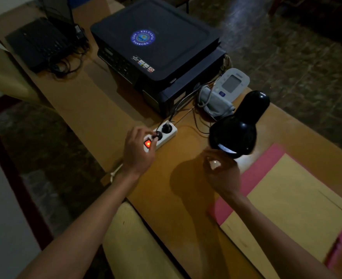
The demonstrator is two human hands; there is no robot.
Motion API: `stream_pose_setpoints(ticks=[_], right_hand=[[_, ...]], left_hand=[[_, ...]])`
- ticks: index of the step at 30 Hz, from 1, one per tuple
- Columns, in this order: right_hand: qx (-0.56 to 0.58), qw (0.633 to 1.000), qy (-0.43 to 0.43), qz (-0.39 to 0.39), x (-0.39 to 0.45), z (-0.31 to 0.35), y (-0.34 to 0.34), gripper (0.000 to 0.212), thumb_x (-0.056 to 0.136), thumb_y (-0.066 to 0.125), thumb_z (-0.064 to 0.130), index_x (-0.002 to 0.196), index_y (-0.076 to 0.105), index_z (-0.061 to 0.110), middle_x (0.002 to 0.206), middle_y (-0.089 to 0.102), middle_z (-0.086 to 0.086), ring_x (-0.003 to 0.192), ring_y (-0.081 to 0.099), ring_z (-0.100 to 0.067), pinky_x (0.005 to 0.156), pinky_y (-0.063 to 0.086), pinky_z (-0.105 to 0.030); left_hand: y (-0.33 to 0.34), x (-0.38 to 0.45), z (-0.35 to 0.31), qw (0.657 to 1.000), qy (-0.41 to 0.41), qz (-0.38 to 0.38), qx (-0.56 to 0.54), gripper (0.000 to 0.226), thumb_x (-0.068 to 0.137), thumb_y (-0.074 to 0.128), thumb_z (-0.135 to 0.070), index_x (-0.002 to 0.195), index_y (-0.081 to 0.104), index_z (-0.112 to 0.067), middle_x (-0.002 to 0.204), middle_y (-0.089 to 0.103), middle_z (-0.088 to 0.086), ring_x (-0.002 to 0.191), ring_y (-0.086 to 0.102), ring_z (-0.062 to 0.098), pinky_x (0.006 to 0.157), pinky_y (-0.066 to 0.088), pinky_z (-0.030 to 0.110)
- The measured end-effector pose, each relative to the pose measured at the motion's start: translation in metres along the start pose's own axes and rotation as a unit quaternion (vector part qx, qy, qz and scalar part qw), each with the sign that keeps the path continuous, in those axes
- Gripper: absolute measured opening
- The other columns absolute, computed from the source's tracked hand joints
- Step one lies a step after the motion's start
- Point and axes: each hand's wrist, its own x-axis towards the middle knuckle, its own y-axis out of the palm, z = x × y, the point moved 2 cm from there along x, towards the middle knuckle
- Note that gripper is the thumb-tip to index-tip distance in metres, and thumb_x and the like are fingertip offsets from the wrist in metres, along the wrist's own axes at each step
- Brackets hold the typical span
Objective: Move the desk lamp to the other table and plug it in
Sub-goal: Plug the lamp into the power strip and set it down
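Observation:
A black desk lamp stands on the wooden table, its shade lit and throwing light onto the papers below. A white power strip with a glowing red switch lies left of the lamp. Two black plugs sit in it. My left hand rests over the strip's near end, fingers on the nearer plug. My right hand hovers just under the lamp shade, fingers curled and holding nothing.
A dark printer fills the table's far middle, with a laptop and tangled cables at far left. A white blood pressure monitor and its cuff lie behind the lamp. Yellow and pink folders cover the right. A cream chair sits below.

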Motion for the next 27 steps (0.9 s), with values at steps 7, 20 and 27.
stream_pose_setpoints(ticks=[7, 20, 27], right_hand=[[-0.034, 0.979, 0.188, 0.066, 0.052, -0.085, -0.054, 0.1, 0.061, 0.093, 0.048, 0.14, 0.043, 0.012, 0.136, 0.048, -0.01, 0.121, 0.055, -0.03, 0.094, 0.056, -0.04], [-0.115, 0.979, 0.097, 0.138, 0.072, -0.126, -0.064, 0.127, 0.057, 0.087, 0.061, 0.159, 0.018, 0.027, 0.15, 0.036, -0.006, 0.136, 0.035, -0.031, 0.099, 0.051, -0.051], [-0.174, 0.965, 0.08, 0.181, 0.1, -0.158, -0.101, 0.133, 0.048, 0.084, 0.069, 0.158, 0.023, 0.026, 0.152, 0.04, -0.006, 0.133, 0.039, -0.032, 0.103, 0.046, -0.055]], left_hand=[[0.103, -0.046, -0.071, 0.968, -0.071, 0.217, -0.108, 0.041, 0.091, 0.061, -0.039, 0.13, 0.05, -0.032, 0.128, 0.051, -0.008, 0.111, 0.051, 0.006, 0.09, 0.05, 0.029], [0.191, -0.014, -0.115, 0.932, -0.299, 0.14, -0.151, 0.024, 0.087, 0.069, -0.014, 0.107, 0.066, -0.002, 0.101, 0.07, 0.01, 0.086, 0.065, 0.02, 0.073, 0.056, 0.033], [0.212, -0.004, -0.149, 0.944, -0.255, 0.118, -0.171, 0.017, 0.082, 0.073, -0.007, 0.095, 0.064, 0.0, 0.093, 0.066, 0.014, 0.096, 0.064, 0.039, 0.073, 0.053, 0.037]])
